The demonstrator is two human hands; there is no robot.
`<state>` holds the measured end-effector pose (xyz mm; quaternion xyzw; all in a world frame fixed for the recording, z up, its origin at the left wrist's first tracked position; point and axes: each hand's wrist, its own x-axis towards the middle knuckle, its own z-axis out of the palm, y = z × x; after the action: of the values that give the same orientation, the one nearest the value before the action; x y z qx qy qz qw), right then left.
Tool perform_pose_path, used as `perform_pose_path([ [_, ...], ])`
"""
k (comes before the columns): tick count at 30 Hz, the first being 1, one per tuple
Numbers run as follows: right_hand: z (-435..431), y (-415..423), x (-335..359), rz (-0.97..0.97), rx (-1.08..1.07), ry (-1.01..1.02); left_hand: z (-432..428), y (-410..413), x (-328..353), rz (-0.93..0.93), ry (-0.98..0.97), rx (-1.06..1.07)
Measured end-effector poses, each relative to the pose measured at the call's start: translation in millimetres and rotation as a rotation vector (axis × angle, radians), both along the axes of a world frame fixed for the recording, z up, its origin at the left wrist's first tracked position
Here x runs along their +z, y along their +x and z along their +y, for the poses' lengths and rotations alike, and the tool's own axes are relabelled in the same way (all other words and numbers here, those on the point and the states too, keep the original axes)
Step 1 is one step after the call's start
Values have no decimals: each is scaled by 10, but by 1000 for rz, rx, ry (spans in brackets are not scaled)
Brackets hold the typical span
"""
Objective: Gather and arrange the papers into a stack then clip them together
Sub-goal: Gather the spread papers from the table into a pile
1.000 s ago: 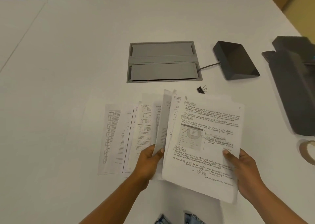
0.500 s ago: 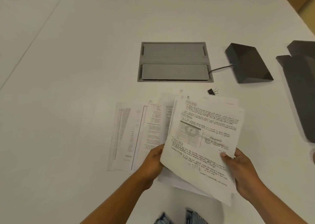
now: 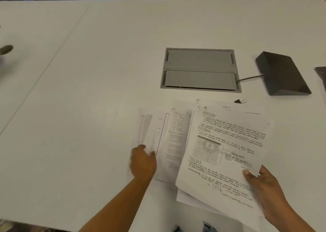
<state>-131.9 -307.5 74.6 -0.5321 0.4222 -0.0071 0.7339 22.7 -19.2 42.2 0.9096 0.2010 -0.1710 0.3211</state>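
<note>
**Gathering loose sheets, clip not yet used**

Head view: the right hand (image 3: 264,184) pinches a sheaf of papers (image 3: 224,154) by its right edge, thumb on top and fingers underneath, lifting the near side off the table (image 3: 88,90). Holding it this way seems meant to keep the collected sheets together while the other hand fetches more. The left hand (image 3: 142,161) lies flat, fingers loosely spread, on the leftmost loose sheet (image 3: 150,131); it grips nothing that can be seen, and looks placed to slide that page toward the sheaf. More loose pages (image 3: 174,143) lie fanned between the two hands, partly under the held sheaf. The binder clip (image 3: 240,101) sits untouched on the table beyond the sheaf's far edge, well away from the right hand's pinch.
</note>
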Motion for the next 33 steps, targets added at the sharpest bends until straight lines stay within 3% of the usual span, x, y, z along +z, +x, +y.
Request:
perform_pose_path([
  [3, -7, -17, -2, 10, -10, -10, 210, 87, -116, 120, 268, -10],
  [5, -5, -36, -3, 11, -7, -10, 236, 113, -149, 138, 293, -16],
  [11, -3, -93, -1, 8, 7, -21, 302, 274, -165, 161, 77, 135],
  [18, 60, -108, -5, -9, 10, -17, 435, 323, -189, 194, 15, -116],
  [22, 92, -100, 25, -21, 16, -10, 432, 308, -184, 110, -123, -117],
  [33, 89, -86, 90, -24, 18, -12, 689, 176, 220, -107, -233, -137],
])
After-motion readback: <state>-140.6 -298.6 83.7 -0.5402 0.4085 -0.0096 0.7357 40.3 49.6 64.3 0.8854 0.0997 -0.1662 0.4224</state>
